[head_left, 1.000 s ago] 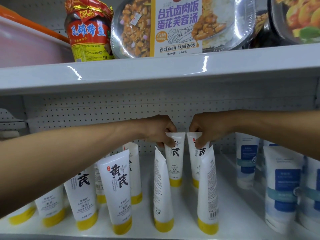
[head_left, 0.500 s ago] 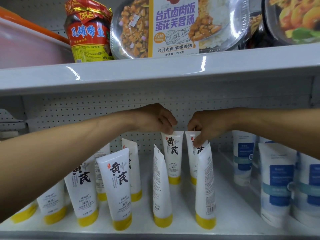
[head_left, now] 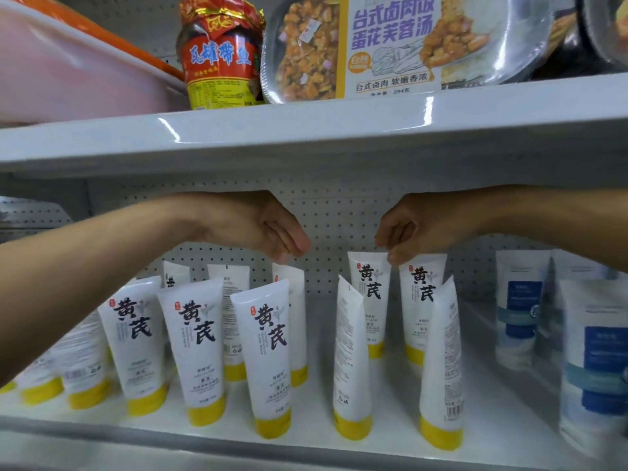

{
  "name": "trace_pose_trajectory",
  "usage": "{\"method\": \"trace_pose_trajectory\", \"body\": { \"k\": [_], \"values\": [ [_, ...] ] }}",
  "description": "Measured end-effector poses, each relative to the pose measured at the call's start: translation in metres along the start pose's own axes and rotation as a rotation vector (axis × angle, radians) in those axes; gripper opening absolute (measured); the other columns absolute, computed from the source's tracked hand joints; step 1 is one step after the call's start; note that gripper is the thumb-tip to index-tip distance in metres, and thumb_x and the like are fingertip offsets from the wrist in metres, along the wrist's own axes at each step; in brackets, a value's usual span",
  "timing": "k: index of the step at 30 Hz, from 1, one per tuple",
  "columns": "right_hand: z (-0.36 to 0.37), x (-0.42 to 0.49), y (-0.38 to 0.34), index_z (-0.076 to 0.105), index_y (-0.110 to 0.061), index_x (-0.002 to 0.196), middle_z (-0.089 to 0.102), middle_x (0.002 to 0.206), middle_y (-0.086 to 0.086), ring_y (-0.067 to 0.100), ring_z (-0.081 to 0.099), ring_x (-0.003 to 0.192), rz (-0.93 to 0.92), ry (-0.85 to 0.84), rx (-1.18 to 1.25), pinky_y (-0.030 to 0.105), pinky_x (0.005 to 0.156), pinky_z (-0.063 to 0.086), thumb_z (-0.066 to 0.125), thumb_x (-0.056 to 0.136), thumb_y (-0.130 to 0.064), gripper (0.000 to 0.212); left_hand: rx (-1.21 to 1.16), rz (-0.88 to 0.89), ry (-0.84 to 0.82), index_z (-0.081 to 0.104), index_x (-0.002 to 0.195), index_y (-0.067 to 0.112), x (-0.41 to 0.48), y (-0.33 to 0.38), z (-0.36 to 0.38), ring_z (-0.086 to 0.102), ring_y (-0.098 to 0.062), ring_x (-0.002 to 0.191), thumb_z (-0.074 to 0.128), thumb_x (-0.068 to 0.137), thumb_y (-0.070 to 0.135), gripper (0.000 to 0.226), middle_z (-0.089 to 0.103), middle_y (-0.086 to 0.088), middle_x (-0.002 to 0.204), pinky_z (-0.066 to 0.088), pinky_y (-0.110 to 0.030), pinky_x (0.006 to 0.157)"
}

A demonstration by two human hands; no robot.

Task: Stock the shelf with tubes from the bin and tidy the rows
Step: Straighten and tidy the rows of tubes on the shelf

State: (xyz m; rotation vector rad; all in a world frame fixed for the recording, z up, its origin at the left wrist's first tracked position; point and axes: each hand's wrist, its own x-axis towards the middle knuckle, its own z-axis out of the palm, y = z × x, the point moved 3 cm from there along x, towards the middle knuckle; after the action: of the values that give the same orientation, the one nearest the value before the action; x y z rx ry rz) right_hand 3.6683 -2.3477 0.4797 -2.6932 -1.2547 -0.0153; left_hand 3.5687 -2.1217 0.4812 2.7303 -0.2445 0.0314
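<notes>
White tubes with yellow caps and black characters stand cap-down in rows on the lower shelf [head_left: 390, 413]. Front ones include a tube [head_left: 268, 355] facing me and two turned sideways [head_left: 351, 362] [head_left: 441, 365]. My left hand [head_left: 265, 229] hovers with fingers closed just above a back-row tube [head_left: 297, 321], apparently holding nothing. My right hand [head_left: 411, 229] pinches down where the tops of two back tubes meet: the centre one [head_left: 370, 300] and the right one [head_left: 421, 300]. Which of the two it grips is unclear.
Blue-labelled white tubes [head_left: 520, 311] stand at the right of the same shelf. The upper shelf [head_left: 306, 137] hangs close over my hands and carries a pink bin [head_left: 68, 73], a red-wrapped jar [head_left: 221, 59] and a packaged meal tray [head_left: 390, 45]. Pegboard backs the shelf.
My left hand has let go of the centre back tube and moved left and up. My right hand has lifted slightly, staying at the back tubes' tops. The view has shifted nearer.
</notes>
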Motion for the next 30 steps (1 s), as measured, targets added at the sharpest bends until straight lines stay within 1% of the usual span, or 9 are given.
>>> {"method": "trace_pose_trajectory", "body": {
  "k": [4,9,11,13,16,19,23,26,30],
  "values": [
    [0.004,0.008,-0.004,0.064,-0.026,0.109,0.068,0.104,-0.013,0.003,0.065,0.093,0.024,-0.011,0.023,0.018,0.08,0.053,0.072,0.082,-0.035,0.029,0.07,0.036,-0.073,0.07,0.107,0.028,-0.001,-0.006,0.001,0.063,0.007,0.098,0.077,0.08,0.016,0.03,0.07,0.016,0.109,0.046,-0.003,0.083],
    [0.004,0.015,-0.014,0.066,-0.025,0.105,0.07,0.099,-0.014,-0.002,0.066,0.082,0.053,0.022,0.016,0.01,0.064,0.051,0.07,0.084,-0.034,0.023,0.213,0.181,-0.058,0.076,0.096,0.027,0.01,-0.006,0.008,0.053,-0.014,0.076,0.075,0.083,0.023,0.014,0.062,-0.007,0.084,0.041,-0.017,0.068],
    [0.007,0.017,-0.015,0.066,-0.025,0.105,0.069,0.1,-0.014,0.001,0.066,0.084,0.063,0.021,0.012,0.009,0.063,0.051,0.069,0.085,-0.034,0.023,0.232,0.23,-0.077,0.076,0.097,0.024,0.014,-0.003,0.009,0.046,-0.009,0.063,0.072,0.086,0.023,0.012,0.054,0.001,0.066,0.037,-0.022,0.063],
    [0.01,0.021,-0.017,0.066,-0.024,0.106,0.07,0.1,-0.012,0.003,0.067,0.085,0.067,0.008,-0.002,0.01,0.065,0.052,0.069,0.085,-0.034,0.023,0.266,0.262,-0.082,0.075,0.096,0.026,0.017,0.0,0.01,0.043,-0.003,0.056,0.069,0.088,0.024,0.01,0.052,0.008,0.059,0.034,-0.019,0.058],
    [0.013,0.024,-0.021,0.067,-0.023,0.107,0.072,0.1,-0.01,0.004,0.068,0.088,0.072,-0.019,-0.023,0.019,0.077,0.057,0.069,0.085,-0.032,0.024,0.303,0.286,-0.08,0.075,0.098,0.025,0.022,-0.001,0.013,0.052,-0.007,0.069,0.072,0.085,0.026,0.013,0.064,-0.001,0.081,0.04,-0.016,0.065],
    [0.017,0.027,-0.024,0.068,-0.022,0.106,0.073,0.099,-0.009,0.006,0.068,0.09,0.07,-0.054,-0.04,0.024,0.082,0.057,0.07,0.084,-0.031,0.024,0.265,0.267,-0.135,0.075,0.096,0.024,0.025,-0.004,0.018,0.063,0.002,0.085,0.074,0.083,0.028,0.014,0.07,0.012,0.093,0.044,-0.006,0.075],
    [0.02,0.034,-0.027,0.07,-0.017,0.106,0.073,0.098,-0.006,0.009,0.068,0.088,0.073,-0.088,-0.095,0.023,0.079,0.056,0.07,0.084,-0.03,0.025,0.15,0.246,-0.154,0.074,0.095,0.021,0.032,-0.006,0.023,0.069,0.001,0.087,0.071,0.087,0.022,0.009,0.075,0.014,0.093,0.051,-0.01,0.076],
    [0.022,0.039,-0.027,0.072,-0.015,0.097,0.073,0.09,-0.003,0.004,0.063,0.071,0.066,-0.094,-0.098,0.014,0.064,0.051,0.071,0.084,-0.029,0.019,0.132,0.196,-0.099,0.074,0.099,0.015,0.044,-0.013,0.024,0.072,-0.007,0.085,0.071,0.086,0.023,0.016,0.076,0.008,0.095,0.059,-0.021,0.073],
    [0.028,0.044,-0.024,0.07,-0.023,0.081,0.068,0.071,-0.015,-0.004,0.058,0.059,0.051,-0.108,-0.071,0.012,0.058,0.044,0.074,0.082,-0.029,0.007,0.115,0.158,-0.029,0.073,0.1,0.009,0.059,-0.016,0.027,0.072,-0.009,0.078,0.072,0.085,0.021,0.019,0.076,0.002,0.095,0.058,-0.02,0.067]
  ]
}}
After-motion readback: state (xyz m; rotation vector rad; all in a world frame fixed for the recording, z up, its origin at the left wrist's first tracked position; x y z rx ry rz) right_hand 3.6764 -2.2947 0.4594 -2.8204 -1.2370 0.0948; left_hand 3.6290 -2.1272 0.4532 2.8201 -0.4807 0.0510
